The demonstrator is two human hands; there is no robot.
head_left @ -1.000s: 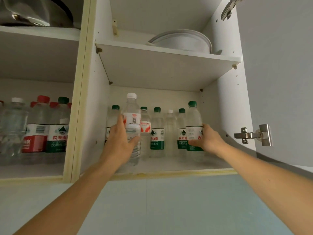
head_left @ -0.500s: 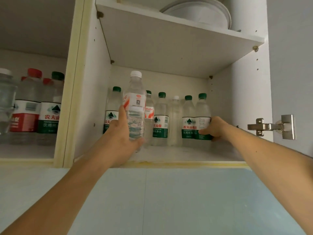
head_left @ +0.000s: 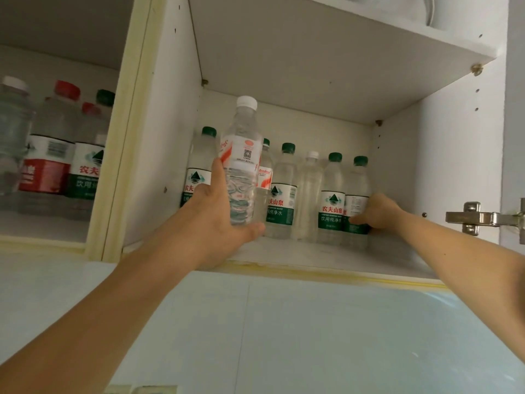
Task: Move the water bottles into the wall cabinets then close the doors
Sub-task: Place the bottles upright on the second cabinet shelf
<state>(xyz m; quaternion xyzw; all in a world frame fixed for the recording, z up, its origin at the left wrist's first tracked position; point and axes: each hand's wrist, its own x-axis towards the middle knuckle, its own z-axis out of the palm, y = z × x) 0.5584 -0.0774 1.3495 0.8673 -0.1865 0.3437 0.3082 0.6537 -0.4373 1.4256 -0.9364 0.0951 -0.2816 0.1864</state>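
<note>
We look up into an open white wall cabinet [head_left: 170, 143] above a pale tiled wall [head_left: 284, 336]. Our left hand [head_left: 216, 223] is curled around a white-capped bottle [head_left: 243, 160], holding it upright at the front of the middle compartment's shelf. Our right hand [head_left: 377, 213] grips the green-capped bottle [head_left: 356, 194] at the right end of a row standing at the back. More bottles [head_left: 54, 155] fill the compartment at the left of the frame. A metal hinge [head_left: 480, 218] shows at the right edge.

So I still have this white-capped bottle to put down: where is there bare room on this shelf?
Bare shelf floor runs along the front edge, before the green-capped bottle row. The back is crowded. The clear white-capped bottle is in the left hand.
</note>
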